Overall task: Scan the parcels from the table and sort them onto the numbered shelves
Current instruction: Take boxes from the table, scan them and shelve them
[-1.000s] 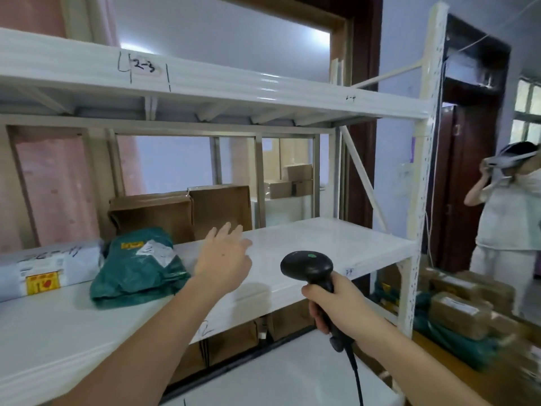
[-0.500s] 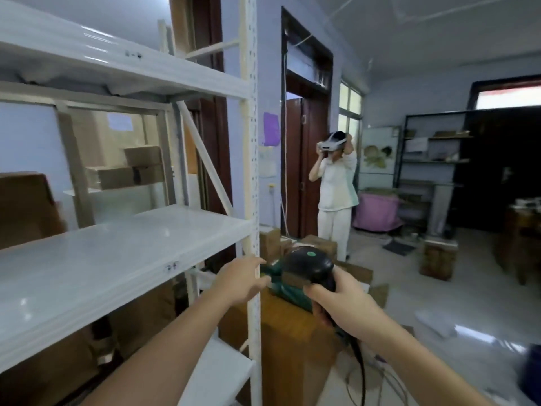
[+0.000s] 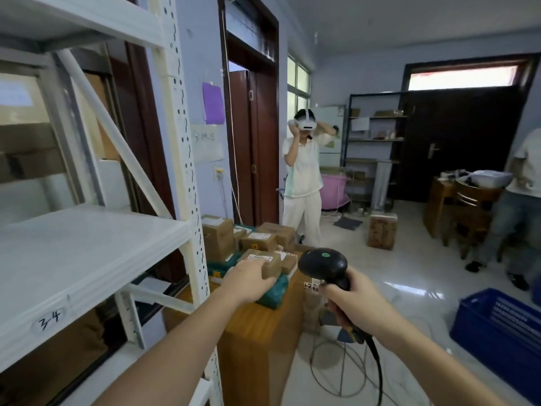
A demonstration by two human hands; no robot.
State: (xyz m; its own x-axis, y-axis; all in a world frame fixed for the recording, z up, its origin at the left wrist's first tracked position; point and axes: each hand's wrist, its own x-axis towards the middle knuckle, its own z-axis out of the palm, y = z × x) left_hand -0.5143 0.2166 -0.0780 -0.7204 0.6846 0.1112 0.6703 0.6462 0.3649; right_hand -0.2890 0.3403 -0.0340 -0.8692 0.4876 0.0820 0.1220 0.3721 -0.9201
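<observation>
Several cardboard parcels [image 3: 257, 241] and green bags [image 3: 273, 291] lie on a wooden table [image 3: 260, 335] just right of the white shelf rack. My left hand [image 3: 244, 278] reaches over the table's near end, and its fingers curl around a small cardboard parcel [image 3: 273, 266] with a white label on top. My right hand [image 3: 354, 303] grips a black barcode scanner [image 3: 322, 263] by its handle, held upright just right of that parcel; its cable hangs down. The nearest shelf board [image 3: 87, 253] bears the handwritten mark 3-4 [image 3: 49, 317].
A person with a white headset [image 3: 304, 177] stands beyond the table by the doorway. Another person [image 3: 518, 206] stands at the far right. A blue crate [image 3: 497, 326] sits on the floor at right, a wire stool frame [image 3: 336, 373] by the table, a box [image 3: 382, 231] farther back.
My view has swung right from the shelf to the table. My left hand left the shelf and came down onto the small parcel. The scanner stays in my right hand.
</observation>
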